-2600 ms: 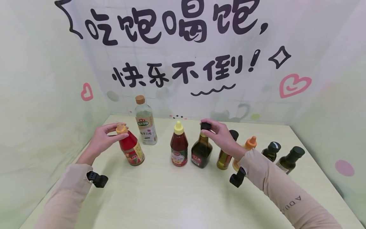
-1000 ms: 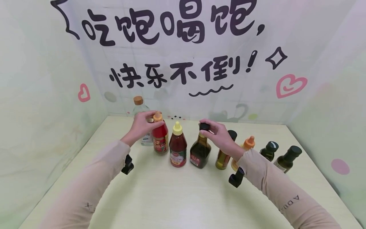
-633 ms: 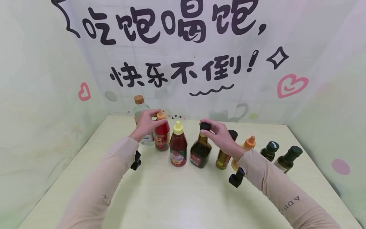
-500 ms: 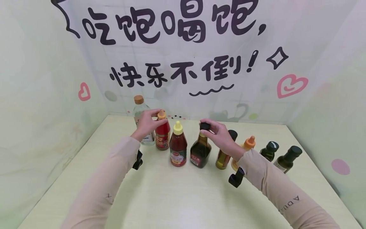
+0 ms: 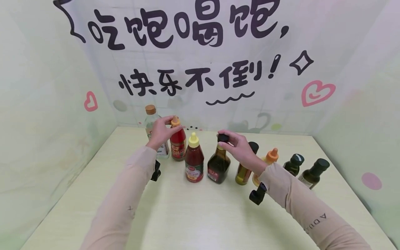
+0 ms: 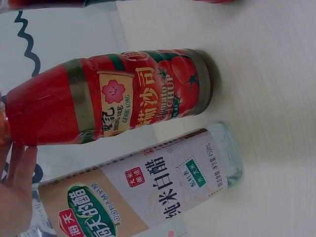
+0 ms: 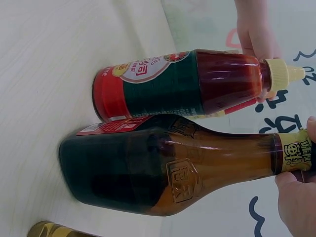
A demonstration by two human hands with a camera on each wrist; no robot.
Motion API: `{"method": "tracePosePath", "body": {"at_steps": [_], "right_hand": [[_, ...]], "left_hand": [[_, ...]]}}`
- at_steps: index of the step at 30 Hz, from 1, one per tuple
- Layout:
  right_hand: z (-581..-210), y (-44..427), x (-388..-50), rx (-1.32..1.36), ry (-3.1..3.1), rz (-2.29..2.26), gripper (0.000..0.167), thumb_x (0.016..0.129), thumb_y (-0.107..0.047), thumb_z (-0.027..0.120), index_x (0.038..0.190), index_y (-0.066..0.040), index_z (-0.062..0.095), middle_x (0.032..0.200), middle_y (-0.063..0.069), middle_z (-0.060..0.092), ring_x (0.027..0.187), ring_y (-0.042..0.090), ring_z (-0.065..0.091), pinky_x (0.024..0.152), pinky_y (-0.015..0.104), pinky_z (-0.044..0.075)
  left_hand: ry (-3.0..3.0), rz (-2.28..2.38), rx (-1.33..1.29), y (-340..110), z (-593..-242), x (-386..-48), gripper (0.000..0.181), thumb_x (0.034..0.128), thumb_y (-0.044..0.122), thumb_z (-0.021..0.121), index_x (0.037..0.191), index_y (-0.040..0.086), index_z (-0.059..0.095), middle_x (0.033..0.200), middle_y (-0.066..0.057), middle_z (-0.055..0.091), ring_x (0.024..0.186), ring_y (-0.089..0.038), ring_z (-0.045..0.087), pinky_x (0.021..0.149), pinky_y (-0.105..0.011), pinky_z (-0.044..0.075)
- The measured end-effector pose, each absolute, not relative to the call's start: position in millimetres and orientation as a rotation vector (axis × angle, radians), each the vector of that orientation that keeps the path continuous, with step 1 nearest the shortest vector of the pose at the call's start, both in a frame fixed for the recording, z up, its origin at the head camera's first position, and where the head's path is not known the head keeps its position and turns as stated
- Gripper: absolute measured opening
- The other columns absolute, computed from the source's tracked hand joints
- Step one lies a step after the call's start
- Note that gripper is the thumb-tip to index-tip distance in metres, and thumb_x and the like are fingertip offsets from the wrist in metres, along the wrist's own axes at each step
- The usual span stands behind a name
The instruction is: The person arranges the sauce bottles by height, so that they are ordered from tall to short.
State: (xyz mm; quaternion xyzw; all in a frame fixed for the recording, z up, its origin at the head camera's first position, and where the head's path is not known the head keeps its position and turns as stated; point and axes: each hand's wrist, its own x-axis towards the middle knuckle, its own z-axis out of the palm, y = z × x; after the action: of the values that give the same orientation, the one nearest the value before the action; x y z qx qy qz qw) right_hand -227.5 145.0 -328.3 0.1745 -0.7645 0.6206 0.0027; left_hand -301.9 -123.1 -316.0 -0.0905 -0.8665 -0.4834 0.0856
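Note:
The left hand [image 5: 162, 132] grips the orange cap of a red ketchup bottle [image 5: 178, 144], which stands upright beside a clear white-vinegar bottle [image 5: 150, 121] partly behind the hand. In the left wrist view the ketchup bottle [image 6: 108, 96] and vinegar bottle [image 6: 148, 182] are side by side with a narrow gap. The right hand [image 5: 239, 146] pinches the black cap of a dark brown sauce bottle [image 5: 219, 165]. Between the hands is a dark red bottle with a yellow nozzle cap [image 5: 194, 163]; the right wrist view shows it close beside the brown bottle [image 7: 163, 168].
Right of the brown bottle stand an oil bottle [image 5: 243, 173], an orange-capped bottle [image 5: 272, 155] partly behind the right wrist, and two dark-capped bottles [image 5: 295, 165] [image 5: 314, 173]. A printed cloth wall [image 5: 200, 104] rises behind the pale tabletop [image 5: 193, 215].
The left hand has carried the ketchup bottle from the left side rightward and back, beside the yellow-capped bottle. The right hand keeps its grip on the brown bottle's cap, with no clear movement.

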Motion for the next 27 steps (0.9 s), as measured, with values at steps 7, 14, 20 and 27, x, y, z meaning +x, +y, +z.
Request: {"method": "tracePosePath", "body": {"at_steps": [7, 14, 20, 27], "right_hand": [[-327.8, 144.7, -227.2, 0.537, -2.401, 1.950, 0.039, 0.084, -0.014, 0.060, 0.121, -0.008, 0.051, 0.126, 0.012, 0.049, 0.116, 0.019, 0.044, 0.091, 0.038, 0.039], [-327.4, 144.3, -226.6, 0.543, -2.399, 1.945, 0.039, 0.084, -0.014, 0.060, 0.122, -0.007, 0.051, 0.125, 0.012, 0.049, 0.116, 0.019, 0.044, 0.091, 0.039, 0.039], [-328.4, 144.6, -226.6, 0.527, -2.414, 1.932, 0.039, 0.085, -0.015, 0.060, 0.122, -0.008, 0.051, 0.125, 0.010, 0.049, 0.116, 0.019, 0.045, 0.091, 0.039, 0.039], [-328.0, 144.6, -226.6, 0.535, -2.400, 1.938, 0.039, 0.084, -0.015, 0.060, 0.122, -0.008, 0.051, 0.126, 0.012, 0.048, 0.116, 0.020, 0.045, 0.091, 0.039, 0.039]], "left_hand": [[-2.587, -1.428, -0.245, -119.8, -317.5, -304.8, 0.051, 0.0765, 0.027, 0.069, 0.121, 0.008, 0.054, 0.114, -0.008, 0.058, 0.102, -0.020, 0.050, 0.082, -0.035, 0.045], [-2.575, -1.428, -0.254, -116.4, -320.9, -306.8, 0.051, 0.0765, 0.025, 0.069, 0.121, 0.007, 0.054, 0.114, -0.010, 0.058, 0.102, -0.022, 0.050, 0.084, -0.037, 0.044], [-2.573, -1.433, -0.249, -115.8, -324.2, -308.9, 0.050, 0.0768, 0.023, 0.069, 0.122, 0.006, 0.053, 0.114, -0.011, 0.058, 0.103, -0.023, 0.051, 0.086, -0.038, 0.043], [-2.574, -1.457, -0.238, -113.6, -324.4, -311.4, 0.055, 0.0782, 0.024, 0.068, 0.126, 0.006, 0.048, 0.119, -0.012, 0.055, 0.107, -0.023, 0.050, 0.089, -0.038, 0.041]]}}
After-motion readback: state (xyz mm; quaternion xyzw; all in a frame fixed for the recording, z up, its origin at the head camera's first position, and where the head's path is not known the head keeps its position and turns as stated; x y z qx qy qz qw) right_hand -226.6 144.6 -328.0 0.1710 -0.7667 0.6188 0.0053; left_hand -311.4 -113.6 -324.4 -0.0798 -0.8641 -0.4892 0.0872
